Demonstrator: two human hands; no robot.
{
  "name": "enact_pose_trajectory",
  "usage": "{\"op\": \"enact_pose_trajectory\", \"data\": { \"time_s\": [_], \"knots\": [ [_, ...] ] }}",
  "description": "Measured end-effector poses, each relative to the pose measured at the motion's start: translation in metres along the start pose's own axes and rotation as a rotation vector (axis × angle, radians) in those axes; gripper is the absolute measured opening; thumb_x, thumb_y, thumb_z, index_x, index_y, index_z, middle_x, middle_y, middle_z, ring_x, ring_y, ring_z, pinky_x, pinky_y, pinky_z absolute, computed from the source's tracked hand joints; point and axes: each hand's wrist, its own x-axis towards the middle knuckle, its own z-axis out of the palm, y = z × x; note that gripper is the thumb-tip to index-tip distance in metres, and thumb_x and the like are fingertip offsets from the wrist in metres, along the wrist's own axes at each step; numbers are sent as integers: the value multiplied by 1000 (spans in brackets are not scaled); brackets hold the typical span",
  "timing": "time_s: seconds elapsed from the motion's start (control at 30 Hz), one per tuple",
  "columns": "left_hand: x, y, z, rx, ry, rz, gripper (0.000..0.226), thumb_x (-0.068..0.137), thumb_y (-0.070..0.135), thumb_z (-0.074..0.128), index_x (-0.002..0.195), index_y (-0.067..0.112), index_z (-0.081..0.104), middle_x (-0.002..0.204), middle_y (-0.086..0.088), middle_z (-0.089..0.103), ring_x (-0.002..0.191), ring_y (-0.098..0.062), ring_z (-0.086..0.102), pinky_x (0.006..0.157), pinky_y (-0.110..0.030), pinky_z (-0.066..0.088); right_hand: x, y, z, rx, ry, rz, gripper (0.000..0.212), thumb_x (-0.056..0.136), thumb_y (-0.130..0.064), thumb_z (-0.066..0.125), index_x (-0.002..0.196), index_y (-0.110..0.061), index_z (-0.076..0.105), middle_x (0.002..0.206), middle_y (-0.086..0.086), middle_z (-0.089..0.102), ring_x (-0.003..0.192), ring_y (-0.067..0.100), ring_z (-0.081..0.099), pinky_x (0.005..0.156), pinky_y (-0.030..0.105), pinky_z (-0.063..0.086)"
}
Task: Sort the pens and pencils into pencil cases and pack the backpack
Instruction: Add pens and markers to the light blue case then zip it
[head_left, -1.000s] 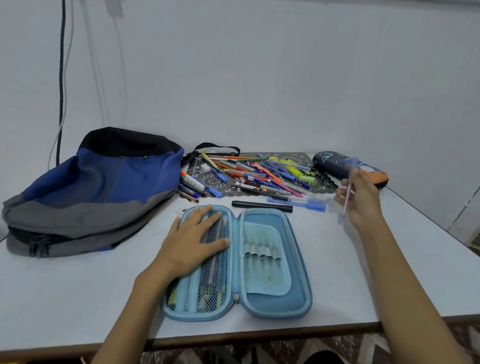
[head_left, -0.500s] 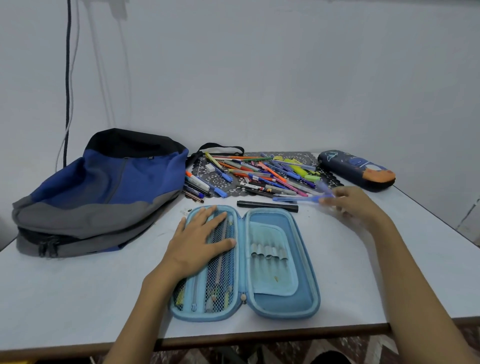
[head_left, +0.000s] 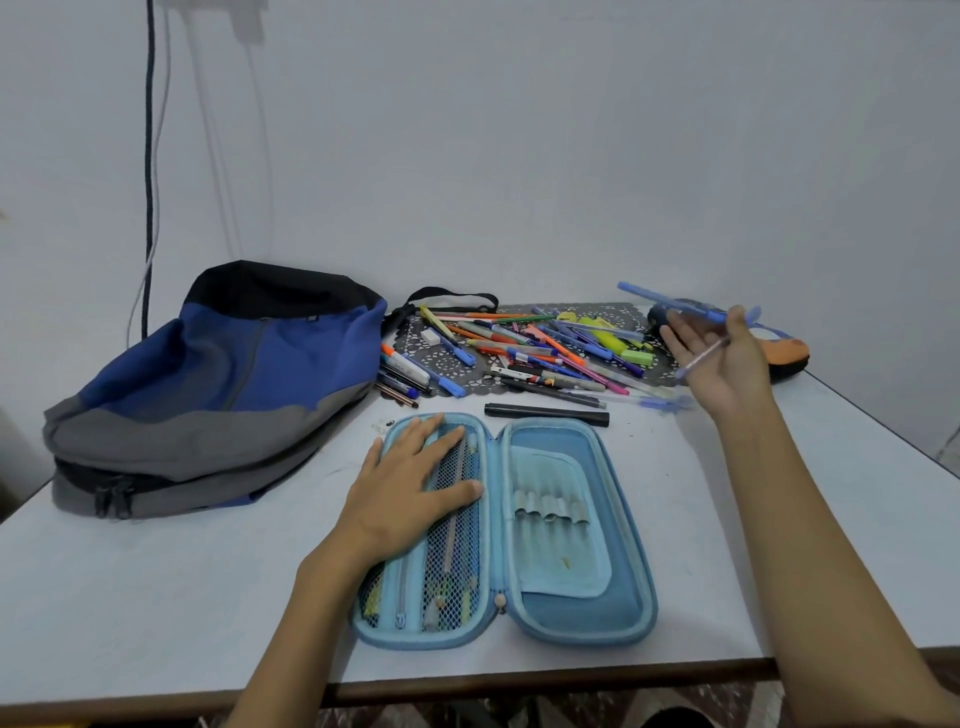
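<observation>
Left hand (head_left: 410, 483) flat, fingers straight, on the open pencil case (head_left: 571, 613), probably pinning it. Right hand (head_left: 727, 369) above the pen pile (head_left: 545, 348), pinching blue pens (head_left: 675, 304), blurred. Backpack (head_left: 208, 374) lies left, unpacked.

I am wearing the only camera on my head, and it is looking forward and down across the table (head_left: 156, 597), from its near edge toward the far edge and the wall (head_left: 519, 156). It is sitting close, so my left forearm (head_left: 291, 649) and right forearm (head_left: 831, 571) are entering from the bottom. The wide lens is taking in the backpack (head_left: 208, 395) at the left edge and the dark pencil case (head_left: 784, 358) at the far right corner.
</observation>
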Motion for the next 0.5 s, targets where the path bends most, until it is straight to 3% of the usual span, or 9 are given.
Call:
{"op": "enact_pose_trajectory", "data": {
  "time_s": [0.07,0.13,0.2,0.23,0.37,0.43,0.5],
  "knots": [
    [-1,0,0,-1,-1,-3,101,58,86,23,149,43,25,160,19,8,147,-2,4,120,-39,-6,3,3,-4,38,68,19,32,102,-37,41,92,-8,50,72,10,62,62,21,70,70,41,61],
    [0,1,0,11,-8,-9,101,58,86,23,149,43,25,160,19,11,147,-3,6,121,-40,-5,6,5,-10,-8,129,77,29,102,-35,43,86,-11,46,53,2,51,42,14,57,56,31,60],
    [1,3,-2,26,-10,-18,100,58,86,22,149,43,27,159,19,15,147,-4,10,121,-43,-3,5,3,-15,-246,104,196,27,101,-29,47,78,-16,43,45,-4,42,32,7,38,34,18,40],
    [1,3,-3,34,-13,-24,100,58,85,22,148,43,28,158,19,17,146,-5,13,121,-44,-3,5,3,-18,-448,69,239,25,99,-23,51,77,-16,44,46,-5,40,31,4,31,30,16,30],
    [4,5,-9,76,-65,-34,101,56,87,19,147,45,27,155,19,23,143,-6,21,120,-49,-1,-4,4,-25,-1202,-27,243,9,86,-1,65,93,-5,59,61,6,43,36,8,32,33,18,25],
    [6,7,-15,100,-100,-38,97,58,88,23,145,45,29,153,18,26,142,-7,23,119,-52,2,-8,6,-26,-1428,-42,209,18,82,3,67,98,-4,64,60,7,44,43,13,32,39,20,26],
    [12,11,-20,140,-74,-56,80,73,82,38,142,42,36,148,15,34,139,-11,29,117,-52,6,-9,9,-27,-1557,-55,174,22,80,5,68,99,-5,66,58,5,46,45,14,35,41,20,28]
  ]
}}
